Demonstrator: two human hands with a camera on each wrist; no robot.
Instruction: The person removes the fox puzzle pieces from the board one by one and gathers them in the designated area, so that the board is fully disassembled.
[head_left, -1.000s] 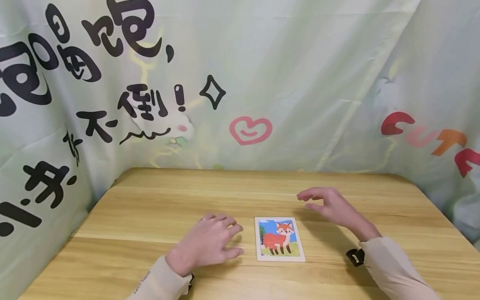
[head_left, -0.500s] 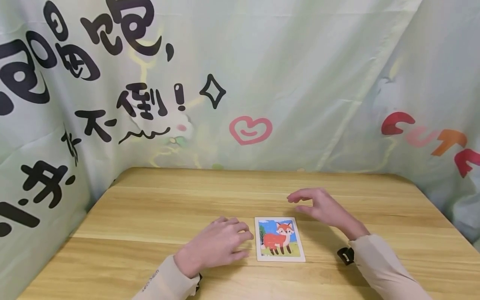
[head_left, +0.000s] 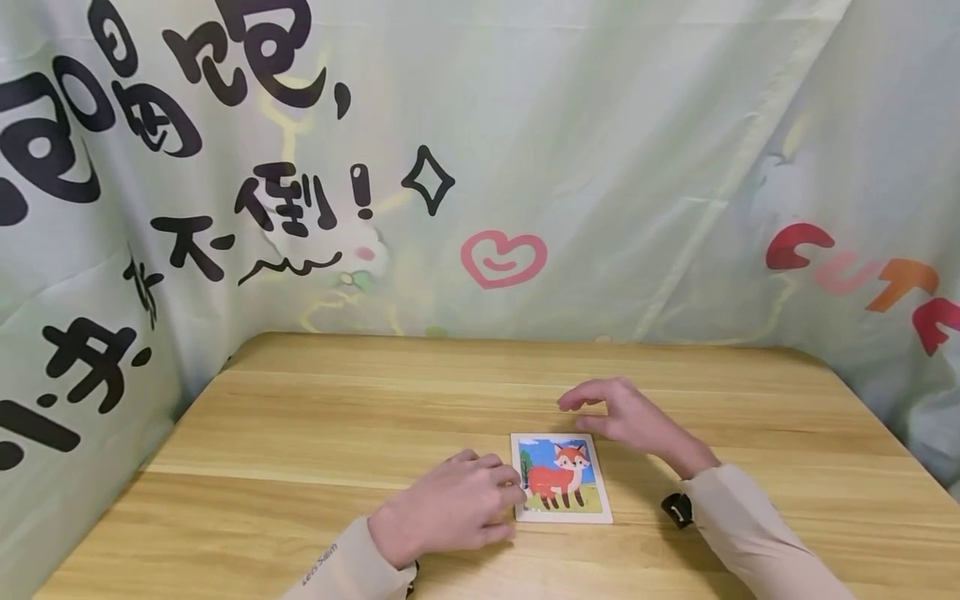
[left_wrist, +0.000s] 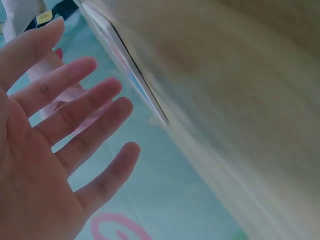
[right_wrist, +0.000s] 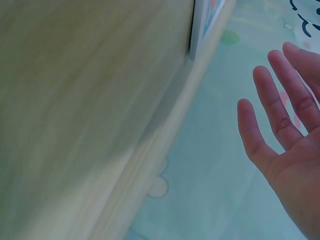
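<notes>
A flat fox picture puzzle (head_left: 562,479) with a white border lies face up on the wooden table. At its left edge is my left hand (head_left: 457,504), whose fingertips overlap the border in the head view. In the left wrist view the same hand (left_wrist: 60,130) has its fingers spread and holds nothing, with the puzzle (left_wrist: 135,75) seen edge-on past the fingertips. My right hand (head_left: 630,421) hovers by the puzzle's upper right corner, fingers loosely bent. The right wrist view shows that hand (right_wrist: 285,120) with a bare palm, apart from the puzzle's edge (right_wrist: 197,35).
The wooden table (head_left: 337,400) reaches back to a pale green curtain (head_left: 615,167) with black lettering and a pink heart. Curtain also hangs along the left and right sides. A black strap (head_left: 678,510) sits at the right wrist.
My left hand has moved right, up to the puzzle's left edge. My right hand has come leftward, closer to its upper right corner. The puzzle stays in place.
</notes>
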